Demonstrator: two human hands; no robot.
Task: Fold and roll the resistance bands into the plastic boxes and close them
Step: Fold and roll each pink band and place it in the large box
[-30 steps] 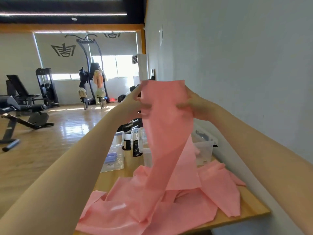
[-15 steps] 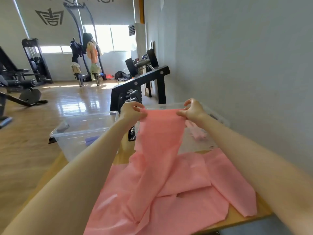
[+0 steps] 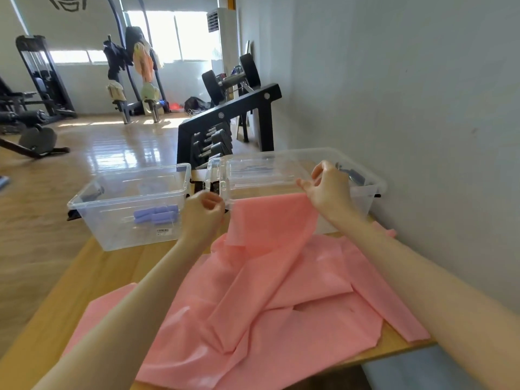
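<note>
Purple rolled bands (image 3: pixel 156 215) lie in left plastic box (image 3: pixel 92 220).

Both hands (image 3: pixel 202 212) lowered the pink band (image 3: pixel 270 220) toward the table (image 3: pixel 92 271).

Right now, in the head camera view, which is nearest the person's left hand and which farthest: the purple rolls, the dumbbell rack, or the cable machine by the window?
From the left hand:
1. Purple rolls, just to its left, inside the clear box.
2. Dumbbell rack, beyond the table, along the wall.
3. Cable machine, far left, across the floor.
</note>
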